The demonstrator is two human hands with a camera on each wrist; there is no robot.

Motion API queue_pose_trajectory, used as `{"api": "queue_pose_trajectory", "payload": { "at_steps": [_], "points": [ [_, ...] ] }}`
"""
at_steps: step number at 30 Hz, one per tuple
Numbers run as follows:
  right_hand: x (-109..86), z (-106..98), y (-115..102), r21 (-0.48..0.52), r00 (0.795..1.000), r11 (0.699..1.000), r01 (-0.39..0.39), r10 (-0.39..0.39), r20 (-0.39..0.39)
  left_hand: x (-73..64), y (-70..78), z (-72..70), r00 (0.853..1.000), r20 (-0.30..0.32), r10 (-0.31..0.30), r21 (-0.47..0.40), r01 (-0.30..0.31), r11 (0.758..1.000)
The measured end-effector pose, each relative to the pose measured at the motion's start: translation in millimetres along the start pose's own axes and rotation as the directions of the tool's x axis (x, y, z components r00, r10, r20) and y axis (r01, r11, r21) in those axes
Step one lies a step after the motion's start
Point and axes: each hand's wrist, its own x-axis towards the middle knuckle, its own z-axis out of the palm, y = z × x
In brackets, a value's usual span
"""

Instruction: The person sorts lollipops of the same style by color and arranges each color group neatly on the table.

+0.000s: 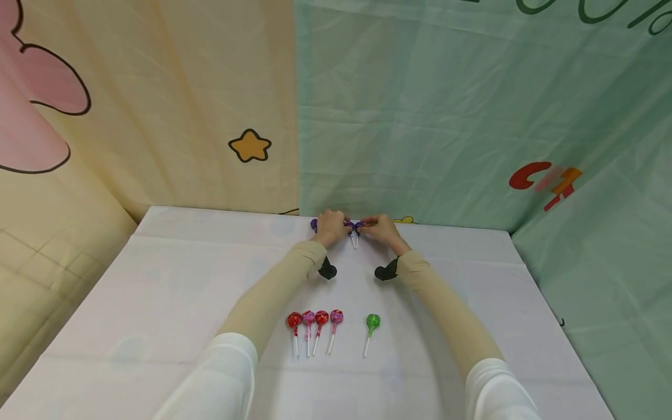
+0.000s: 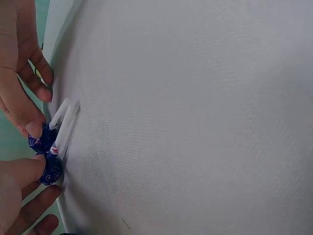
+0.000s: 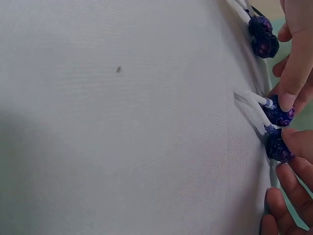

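At the table's far edge, my left hand [image 1: 332,227] pinches a purple-wrapped lollipop [image 2: 52,172] by its round head. Close beside it, my right hand [image 1: 384,230] pinches a second purple lollipop [image 3: 278,151] the same way. The two heads sit side by side, and their white sticks [image 1: 354,240] point back toward me, with the ends close together. Past the left hand, more purple lollipops [image 3: 263,36] lie at the same edge in the right wrist view; the left hand partly hides them in the head view.
Nearer me on the white table [image 1: 184,291] is a row of red and pink lollipops [image 1: 321,318]. A green lollipop [image 1: 373,322] lies apart to their right. A printed curtain [image 1: 399,116] hangs behind the far edge. Dark wrist camera mounts [image 1: 328,269] jut inward below both hands.
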Motion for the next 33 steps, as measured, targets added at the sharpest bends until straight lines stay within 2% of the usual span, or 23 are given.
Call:
{"api": "queue_pose_trajectory", "payload": {
  "at_steps": [15, 33],
  "points": [
    [-2.5, 0.2, -1.5, -0.055, 1.0, 0.998, -0.01, 0.009, -0.024, 1.6, -2.2, -0.6, 1.0, 0.005, 0.003, -0.039, -0.003, 0.999],
    [-2.5, 1.2, -1.1, -0.061, 0.999, 0.998, -0.036, 0.034, -0.026, 1.8, -2.2, -0.3, 1.0, -0.016, 0.02, -0.036, -0.02, 0.999]
  ]
}}
